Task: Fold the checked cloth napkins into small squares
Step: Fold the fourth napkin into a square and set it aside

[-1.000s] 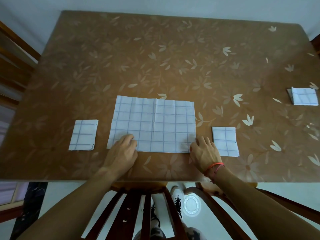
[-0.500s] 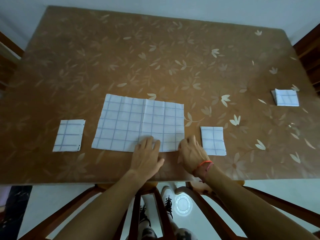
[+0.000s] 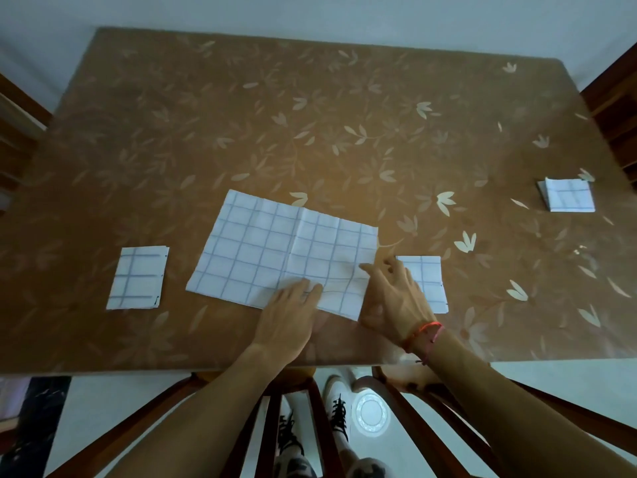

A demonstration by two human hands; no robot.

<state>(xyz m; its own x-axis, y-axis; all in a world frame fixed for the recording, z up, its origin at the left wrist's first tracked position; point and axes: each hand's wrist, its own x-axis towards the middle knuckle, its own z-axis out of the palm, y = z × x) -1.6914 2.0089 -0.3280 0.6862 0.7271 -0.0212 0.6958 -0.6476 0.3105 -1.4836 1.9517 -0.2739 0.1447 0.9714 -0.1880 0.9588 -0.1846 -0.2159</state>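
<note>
A large white napkin with blue checks (image 3: 275, 246) lies spread flat near the table's front edge, a crease running down its middle. My left hand (image 3: 289, 315) presses flat on its near edge, right of the crease. My right hand (image 3: 389, 298) rests on the napkin's right near corner, fingers on the cloth and thumb at the near edge; whether it pinches the corner is unclear. Small folded checked squares lie around it: one on the left (image 3: 138, 277), one on the right (image 3: 431, 281) partly behind my right hand, and one at the far right (image 3: 568, 199).
The brown table (image 3: 310, 115) has a leaf pattern and a glossy top. Wooden chairs stand at the left edge (image 3: 17, 132) and right edge (image 3: 617, 108). A chair back (image 3: 310, 426) and my shoes show below the near edge.
My left hand slid right along the napkin's near edge, from the left corner past the crease. My right hand moved onto the right corner. The napkin's right side now sits skewed.
</note>
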